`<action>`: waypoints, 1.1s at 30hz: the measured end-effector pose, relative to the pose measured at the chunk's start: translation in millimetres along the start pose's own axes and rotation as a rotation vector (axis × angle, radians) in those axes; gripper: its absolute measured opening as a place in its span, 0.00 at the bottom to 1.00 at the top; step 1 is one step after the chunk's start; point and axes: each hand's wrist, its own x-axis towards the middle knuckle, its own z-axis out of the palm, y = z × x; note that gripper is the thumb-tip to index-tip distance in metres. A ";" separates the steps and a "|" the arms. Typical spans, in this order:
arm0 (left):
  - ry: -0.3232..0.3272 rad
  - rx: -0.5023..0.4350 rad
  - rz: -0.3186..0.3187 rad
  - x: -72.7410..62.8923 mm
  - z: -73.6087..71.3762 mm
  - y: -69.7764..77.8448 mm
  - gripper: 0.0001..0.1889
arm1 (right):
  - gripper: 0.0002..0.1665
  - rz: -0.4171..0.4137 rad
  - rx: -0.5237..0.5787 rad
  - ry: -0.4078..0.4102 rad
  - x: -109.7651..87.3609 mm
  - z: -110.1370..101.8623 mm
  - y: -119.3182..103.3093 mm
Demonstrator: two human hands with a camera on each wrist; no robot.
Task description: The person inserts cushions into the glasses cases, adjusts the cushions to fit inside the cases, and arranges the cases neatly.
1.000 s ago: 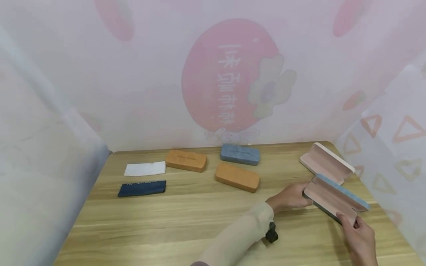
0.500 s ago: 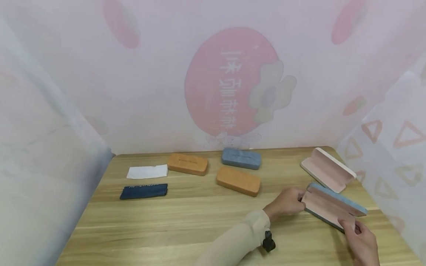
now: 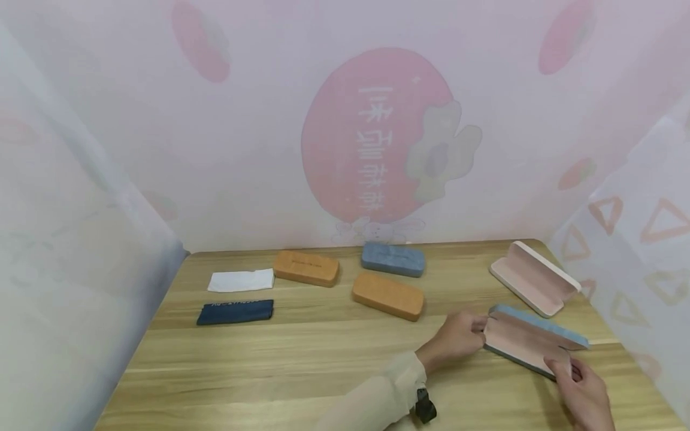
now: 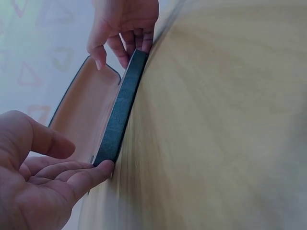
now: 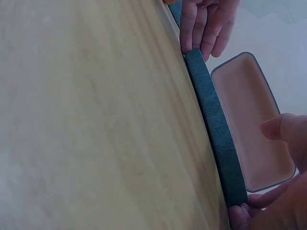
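An opened blue glasses case [image 3: 523, 345] with a pinkish lining lies low over the table at the right, its lid raised at the back. My left hand [image 3: 454, 340] holds its left end, and my right hand [image 3: 584, 392] holds the right end with the thumb over the rim. In the left wrist view, the fingers of the left hand [image 4: 53, 179] touch the end of the case's dark blue-green side [image 4: 122, 105] near the tabletop. In the right wrist view, the thumb of the right hand [image 5: 283, 196] is above the lining [image 5: 249, 129]. Nothing shows inside the case.
Behind it stands a white glasses case [image 3: 530, 281], opened. Two closed orange cases [image 3: 306, 268] and a closed blue case [image 3: 393, 259] sit toward the back. A white cloth [image 3: 241, 281] and a navy cloth [image 3: 235, 312] lie left. Walls border the wooden table [image 3: 259, 371].
Both hands have brought the opened blue case slightly left, lower and nearer to me. The head view has tilted a little. The other cases and the cloths stay in place.
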 end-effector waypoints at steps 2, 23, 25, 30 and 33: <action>0.012 -0.003 -0.009 -4.7 -1.9 -1.8 0.22 | 0.62 -0.010 0.008 -0.022 -0.4 1.7 -1.0; 0.117 -0.116 -0.051 -60.7 -35.0 -25.6 0.18 | 0.50 -0.167 -0.144 -0.078 -11.5 26.7 -19.9; 0.113 -0.126 -0.050 -66.3 -38.3 -28.2 0.18 | 0.51 -0.170 -0.139 -0.095 -12.8 29.6 -21.6; 0.119 -0.131 -0.056 -79.4 -46.8 -30.6 0.18 | 0.53 -0.166 -0.140 -0.131 -16.0 37.1 -27.5; 0.131 -0.141 -0.074 -87.1 -53.2 -32.0 0.17 | 0.52 -0.182 -0.141 -0.146 -18.3 43.3 -32.8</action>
